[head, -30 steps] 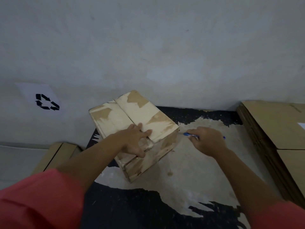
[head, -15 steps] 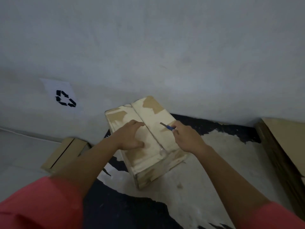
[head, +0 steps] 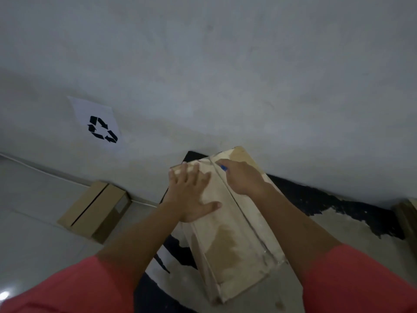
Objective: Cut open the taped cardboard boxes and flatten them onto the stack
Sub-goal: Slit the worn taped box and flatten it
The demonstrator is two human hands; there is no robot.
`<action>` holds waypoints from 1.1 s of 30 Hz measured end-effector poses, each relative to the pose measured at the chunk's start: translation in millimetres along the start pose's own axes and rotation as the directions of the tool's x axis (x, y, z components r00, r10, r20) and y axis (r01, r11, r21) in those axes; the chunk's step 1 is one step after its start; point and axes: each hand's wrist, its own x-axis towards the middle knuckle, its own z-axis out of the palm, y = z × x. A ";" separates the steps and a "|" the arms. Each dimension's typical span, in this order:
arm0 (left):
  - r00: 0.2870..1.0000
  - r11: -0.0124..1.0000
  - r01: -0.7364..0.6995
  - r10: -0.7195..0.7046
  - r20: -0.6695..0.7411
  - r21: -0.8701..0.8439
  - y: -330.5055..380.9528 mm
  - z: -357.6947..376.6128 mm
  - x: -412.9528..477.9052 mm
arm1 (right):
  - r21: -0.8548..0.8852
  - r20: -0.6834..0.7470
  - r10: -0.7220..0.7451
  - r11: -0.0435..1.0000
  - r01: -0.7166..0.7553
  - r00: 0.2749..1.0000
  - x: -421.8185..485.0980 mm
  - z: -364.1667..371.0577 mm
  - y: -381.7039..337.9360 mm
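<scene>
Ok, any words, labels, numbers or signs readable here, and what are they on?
Words or numbers: none readable.
Sign: black recycling symbol, three arrows, on a white sheet on the wall.
Taped box: no print visible.
Small box on the floor, left: pale patch on its side, too blurred to read.

- Wall (head: 225, 64): pale grey and plain, filling the view from 9 through 12 to 3 o'clock.
- Sign (head: 97, 123): white sheet on the wall at 10 o'clock, tilted, with black recycling arrows.
- Floor (head: 33, 211): pale and glossy, at 8 o'clock.
- Mat (head: 316, 199): black with pale worn patches, against the wall, from 3 to 6 o'clock.
</scene>
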 end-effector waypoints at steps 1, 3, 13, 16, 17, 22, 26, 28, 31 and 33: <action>1.000 1.000 -0.002 0.002 -0.008 -0.010 -0.9 3.0 0.7 | -0.013 0.007 -0.008 1.000 0.008 1.000 6.7 1.3 -2.9; 0.999 1.000 -0.004 0.004 -0.032 -0.011 -1.5 5.9 1.4 | -0.056 0.001 -0.019 0.998 0.019 1.000 16.9 4.4 -6.7; 0.999 1.000 -0.008 0.007 -0.033 -0.026 -1.3 5.4 2.4 | -0.201 -0.062 -0.019 0.980 0.007 0.998 20.3 8.6 -15.3; 1.000 1.000 0.001 -0.001 -0.015 -0.027 -1.0 3.0 1.9 | -0.255 -0.026 -0.017 0.967 0.010 1.000 14.1 7.4 -15.9; 1.000 1.000 0.003 -0.003 -0.009 -0.027 -0.6 2.3 1.4 | -0.257 -0.019 -0.017 0.966 0.012 1.000 11.5 7.5 -15.7; 1.000 1.000 0.009 -0.009 0.001 -0.014 0.0 1.2 1.9 | -0.239 0.016 0.023 0.971 -0.019 1.000 1.7 5.4 -12.8; 1.000 1.000 0.013 -0.013 0.003 -0.009 -0.4 3.0 3.1 | -0.247 0.038 0.035 0.969 -0.024 0.999 -7.8 4.9 -9.1; 1.000 1.000 0.015 -0.015 0.006 0.003 0.1 2.3 2.9 | -0.261 0.046 0.034 0.965 -0.021 0.998 -13.6 5.0 -7.8; 1.000 1.000 0.019 -0.019 0.010 0.018 1.3 0.2 1.4 | -0.241 0.064 0.036 0.970 -0.020 0.997 -22.5 7.1 -6.4; 1.000 0.999 0.025 -0.026 0.011 0.027 1.8 -1.3 0.8 | -0.251 0.065 0.045 0.967 -0.027 0.997 -27.7 6.8 -6.7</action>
